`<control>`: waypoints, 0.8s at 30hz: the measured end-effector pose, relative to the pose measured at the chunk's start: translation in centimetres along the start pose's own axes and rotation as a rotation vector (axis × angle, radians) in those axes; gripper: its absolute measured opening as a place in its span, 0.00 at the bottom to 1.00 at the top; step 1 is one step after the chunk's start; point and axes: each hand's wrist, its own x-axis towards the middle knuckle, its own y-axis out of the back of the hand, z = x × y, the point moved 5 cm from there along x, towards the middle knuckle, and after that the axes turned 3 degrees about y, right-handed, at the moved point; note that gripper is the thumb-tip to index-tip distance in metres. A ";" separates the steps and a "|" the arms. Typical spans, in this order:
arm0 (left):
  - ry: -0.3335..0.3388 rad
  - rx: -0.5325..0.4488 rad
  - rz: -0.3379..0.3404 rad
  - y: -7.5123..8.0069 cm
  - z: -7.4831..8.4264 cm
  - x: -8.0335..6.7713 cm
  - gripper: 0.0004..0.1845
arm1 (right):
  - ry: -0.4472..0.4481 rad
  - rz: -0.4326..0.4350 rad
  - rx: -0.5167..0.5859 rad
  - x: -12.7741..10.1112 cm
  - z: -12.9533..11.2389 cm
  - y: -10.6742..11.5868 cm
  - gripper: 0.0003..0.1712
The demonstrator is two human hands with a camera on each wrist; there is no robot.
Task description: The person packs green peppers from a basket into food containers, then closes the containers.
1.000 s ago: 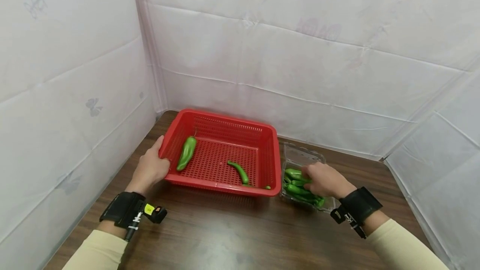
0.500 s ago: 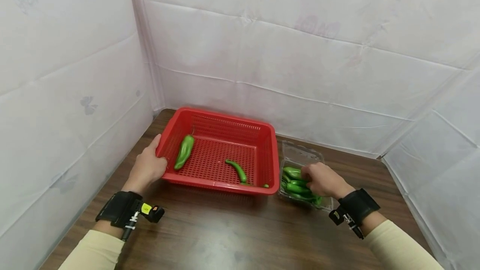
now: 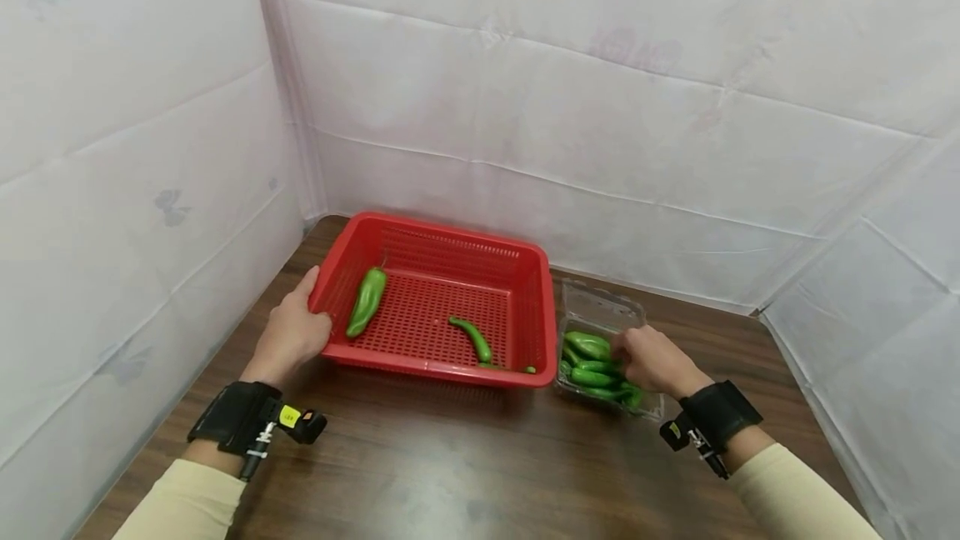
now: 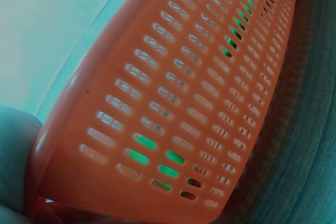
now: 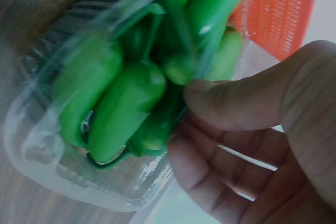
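Note:
On the left, my left hand (image 3: 291, 330) grips the side rim of a red plastic basket (image 3: 427, 365), thumb over the edge. Inside the basket lie a large green pepper (image 3: 367, 302) and a slim curved green chili (image 3: 474, 340); another green tip shows at the near right corner. To the right stands an open clear plastic box (image 3: 600, 307) with several green peppers (image 3: 592, 377) in it. My right hand (image 3: 654, 359) reaches in from the right. In the right wrist view its thumb and curled fingertips pinch a dark green pepper (image 5: 170, 106) among the others.
The basket and box stand close together on a dark wooden table (image 3: 420, 457). White sheeting walls (image 3: 480, 107) rise behind and at both sides. The box's clear lid is folded back toward the rear wall. Both wrists carry black straps with small cameras.
My right hand has shifted slightly right over the box, baring a little more of the peppers. The left hand keeps its grip, and the whole view has drifted slightly.

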 end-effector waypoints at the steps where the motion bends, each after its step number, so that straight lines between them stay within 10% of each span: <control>1: 0.001 -0.001 -0.003 0.0 0.0 0.0 0.45 | 0.005 0.003 0.003 0.0 0.0 0.0 0.15; 24: -0.002 -0.018 0.006 0.1 0.1 -0.1 0.44 | -0.036 0.137 0.029 -0.4 -2.3 -1.9 0.13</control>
